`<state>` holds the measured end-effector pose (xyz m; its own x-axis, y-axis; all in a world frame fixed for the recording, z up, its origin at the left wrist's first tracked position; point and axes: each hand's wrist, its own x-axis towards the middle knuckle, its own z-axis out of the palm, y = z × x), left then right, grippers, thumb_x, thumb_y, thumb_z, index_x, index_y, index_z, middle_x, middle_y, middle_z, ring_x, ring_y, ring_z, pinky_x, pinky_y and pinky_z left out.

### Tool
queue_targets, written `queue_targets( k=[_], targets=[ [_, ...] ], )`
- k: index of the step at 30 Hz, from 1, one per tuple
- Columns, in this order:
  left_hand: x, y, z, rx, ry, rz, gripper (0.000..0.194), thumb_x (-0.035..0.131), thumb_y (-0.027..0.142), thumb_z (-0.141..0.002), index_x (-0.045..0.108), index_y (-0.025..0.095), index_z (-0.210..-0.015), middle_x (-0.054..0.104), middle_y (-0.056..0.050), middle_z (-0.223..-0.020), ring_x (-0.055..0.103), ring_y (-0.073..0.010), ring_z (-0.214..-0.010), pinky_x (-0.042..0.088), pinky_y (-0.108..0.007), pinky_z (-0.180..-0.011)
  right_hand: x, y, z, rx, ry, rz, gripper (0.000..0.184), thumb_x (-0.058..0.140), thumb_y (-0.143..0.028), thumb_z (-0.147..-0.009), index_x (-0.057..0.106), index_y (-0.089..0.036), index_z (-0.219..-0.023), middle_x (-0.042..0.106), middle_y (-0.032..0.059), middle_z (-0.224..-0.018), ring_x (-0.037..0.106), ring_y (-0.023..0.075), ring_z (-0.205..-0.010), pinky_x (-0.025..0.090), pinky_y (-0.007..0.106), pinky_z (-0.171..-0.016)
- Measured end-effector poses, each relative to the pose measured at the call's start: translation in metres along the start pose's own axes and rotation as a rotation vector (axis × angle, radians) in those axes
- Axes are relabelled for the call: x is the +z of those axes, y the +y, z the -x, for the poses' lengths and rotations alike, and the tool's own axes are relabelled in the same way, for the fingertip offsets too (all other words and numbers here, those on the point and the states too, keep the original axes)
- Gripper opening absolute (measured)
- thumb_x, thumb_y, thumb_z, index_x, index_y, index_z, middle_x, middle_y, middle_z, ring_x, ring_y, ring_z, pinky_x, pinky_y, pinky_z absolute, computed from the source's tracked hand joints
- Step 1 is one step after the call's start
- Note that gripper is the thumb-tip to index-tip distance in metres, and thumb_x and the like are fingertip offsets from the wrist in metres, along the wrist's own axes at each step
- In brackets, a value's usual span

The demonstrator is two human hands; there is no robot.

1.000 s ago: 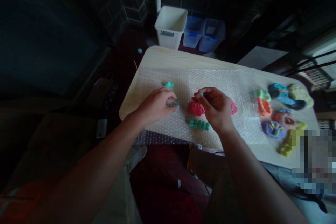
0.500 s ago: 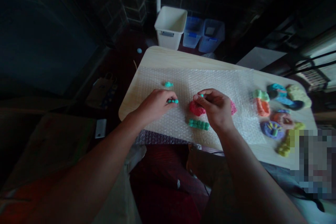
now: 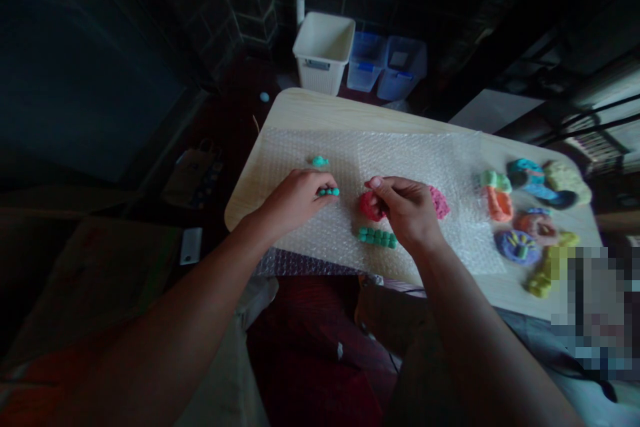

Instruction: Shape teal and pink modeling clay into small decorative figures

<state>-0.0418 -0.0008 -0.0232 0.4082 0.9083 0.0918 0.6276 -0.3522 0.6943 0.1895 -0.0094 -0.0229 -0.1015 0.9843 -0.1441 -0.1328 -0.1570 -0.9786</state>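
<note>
My left hand (image 3: 305, 197) is curled above the bubble wrap (image 3: 320, 233), closed on a short row of small teal clay balls (image 3: 329, 191) that shows under its fingers. Thumb and forefinger of my right hand (image 3: 405, 203) are pinched together; the small teal clay ball seen there in the earlier frame is now hidden by them. Behind and partly under that hand lie pink clay pieces (image 3: 439, 202). Nearer to me sits a block of green clay balls (image 3: 377, 237) in rows. A teal clay lump (image 3: 320, 161) rests beyond my left hand.
Several coloured clay models, among them a purple disc (image 3: 519, 247), an orange piece (image 3: 499, 203) and a blue one (image 3: 526, 172), lie on the right of the wooden table (image 3: 320, 103). A white bin (image 3: 323, 77) and two clear blue boxes (image 3: 367, 73) stand behind it.
The teal ball at my right fingertips has gone out of sight as the thumb and forefinger shifted over it. My left hand has stayed almost still.
</note>
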Motion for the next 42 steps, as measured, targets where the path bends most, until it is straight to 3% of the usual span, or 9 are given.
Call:
queue_targets(
  k=[4,7,10,14,20,27,33,37,42],
  targets=[
    [0.002,-0.003,0.000,0.042,0.002,-0.050,0.006,0.075,0.014,-0.094,0.079,0.016,-0.097,0.079,-0.006,-0.093,0.071,-0.0203,-0.081,0.051,-0.034,-0.075,0.001,0.002,-0.001,0.118,-0.052,-0.120,0.038,0.104,-0.038,-0.066,0.085,-0.021,-0.093,0.084,0.0043,-0.085,0.078,0.0163,-0.072,0.066,0.026,-0.066],
    [0.002,-0.002,-0.001,0.068,0.039,-0.087,0.009,0.076,0.010,-0.091,0.079,0.017,-0.097,0.078,-0.007,-0.096,0.072,-0.0219,-0.088,0.053,-0.034,-0.080,0.004,0.004,0.001,0.169,-0.149,-0.161,0.038,0.099,-0.042,-0.075,0.084,-0.021,-0.103,0.086,0.0066,-0.100,0.082,0.0201,-0.091,0.069,0.035,-0.090],
    [-0.001,0.001,-0.001,0.074,0.091,-0.077,0.014,0.075,0.006,-0.090,0.079,0.016,-0.098,0.077,-0.007,-0.097,0.072,-0.0218,-0.090,0.055,-0.033,-0.081,0.007,0.004,0.003,0.152,-0.244,-0.195,0.035,0.094,-0.044,-0.082,0.082,-0.022,-0.106,0.085,0.0065,-0.106,0.082,0.0210,-0.101,0.066,0.038,-0.099],
    [-0.005,0.000,-0.001,0.063,0.174,-0.037,0.013,0.076,0.009,-0.091,0.080,0.017,-0.101,0.077,-0.006,-0.099,0.073,-0.0204,-0.091,0.056,-0.032,-0.083,0.008,0.000,0.004,0.150,-0.239,-0.223,0.032,0.089,-0.046,-0.087,0.081,-0.022,-0.106,0.086,0.0071,-0.108,0.082,0.0191,-0.093,0.066,0.031,-0.084],
    [-0.003,-0.002,-0.001,0.048,0.191,-0.026,0.010,0.080,0.012,-0.091,0.079,0.017,-0.099,0.078,-0.006,-0.098,0.072,-0.0192,-0.087,0.056,-0.032,-0.082,0.003,-0.008,0.004,0.152,-0.214,-0.234,0.040,0.090,-0.059,-0.082,0.081,-0.020,-0.085,0.083,0.0061,-0.075,0.075,0.0164,-0.060,0.056,0.025,-0.053],
    [-0.002,-0.002,-0.001,0.040,0.153,-0.052,0.009,0.082,0.013,-0.089,0.079,0.017,-0.096,0.077,-0.006,-0.097,0.071,-0.0186,-0.085,0.056,-0.032,-0.080,0.003,-0.010,0.005,0.138,-0.199,-0.274,0.033,0.104,-0.032,-0.067,0.080,-0.024,-0.088,0.087,0.0022,-0.090,0.081,0.0149,-0.074,0.062,0.021,-0.061],
    [-0.002,-0.003,-0.002,0.048,0.157,-0.047,0.008,0.084,0.015,-0.088,0.079,0.018,-0.093,0.076,-0.005,-0.093,0.071,-0.0182,-0.082,0.055,-0.032,-0.078,0.004,-0.006,0.007,0.086,-0.212,-0.160,0.038,0.106,-0.034,-0.062,0.073,-0.023,-0.078,0.080,-0.0003,-0.072,0.070,0.0143,-0.057,0.057,0.025,-0.052],
    [-0.002,-0.003,-0.002,0.055,0.181,-0.036,0.006,0.082,0.015,-0.088,0.078,0.019,-0.092,0.076,-0.004,-0.090,0.070,-0.0181,-0.081,0.055,-0.032,-0.077,0.005,-0.005,0.008,0.048,-0.199,-0.129,0.038,0.107,-0.036,-0.060,0.077,-0.024,-0.082,0.077,-0.0015,-0.069,0.065,0.0134,-0.054,0.054,0.026,-0.048],
    [-0.002,-0.002,-0.002,0.061,0.201,-0.013,0.008,0.082,0.014,-0.088,0.079,0.019,-0.094,0.077,-0.004,-0.092,0.071,-0.0185,-0.082,0.055,-0.031,-0.078,0.005,-0.005,0.009,0.041,-0.184,-0.094,0.036,0.107,-0.039,-0.060,0.076,-0.022,-0.070,0.074,0.0001,-0.063,0.061,0.0116,-0.047,0.048,0.023,-0.042]
  ],
)
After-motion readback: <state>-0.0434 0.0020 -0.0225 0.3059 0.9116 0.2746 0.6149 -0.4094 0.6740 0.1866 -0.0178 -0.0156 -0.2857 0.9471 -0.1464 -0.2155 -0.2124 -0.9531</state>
